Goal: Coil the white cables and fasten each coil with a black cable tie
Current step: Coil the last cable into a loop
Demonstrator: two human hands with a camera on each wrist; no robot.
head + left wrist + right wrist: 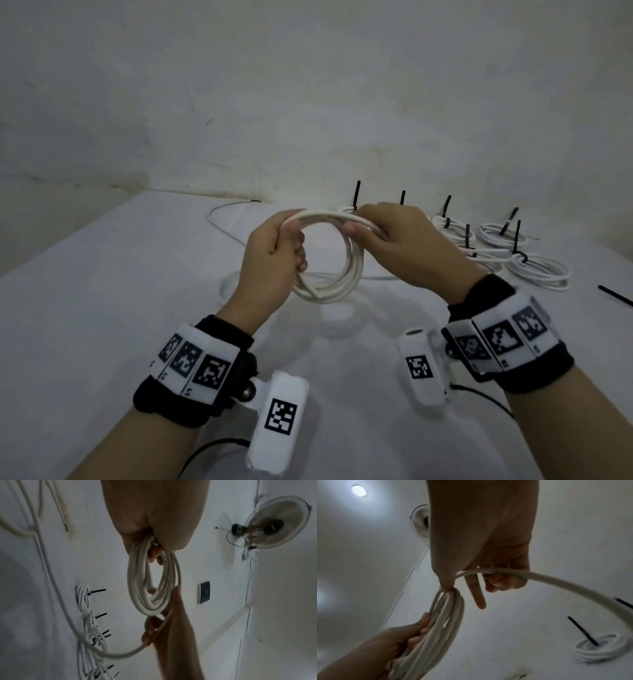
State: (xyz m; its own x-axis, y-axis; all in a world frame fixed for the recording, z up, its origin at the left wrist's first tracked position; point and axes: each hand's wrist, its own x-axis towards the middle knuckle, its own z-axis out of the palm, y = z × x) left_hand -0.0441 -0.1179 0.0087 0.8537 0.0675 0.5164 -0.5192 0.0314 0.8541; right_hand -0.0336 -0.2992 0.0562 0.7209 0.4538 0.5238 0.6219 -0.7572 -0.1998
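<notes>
White cable coil [329,260], several loops, held up over the white table [137,308] between both hands. Uncoiled tail [222,222] trails away far left across the table. Left hand [274,260]: fingers curled round the coil's left side, bunching the loops. Right hand [390,240]: thumb and fingers pinch the coil's top right, with the feeding strand running through the palm. Cable looks light, springy, fairly smooth; loops will likely fan apart unless gripped across the whole bundle. Far right: finished coils [534,270] with black ties upright; one loose black cable tie [615,295] at the edge.
</notes>
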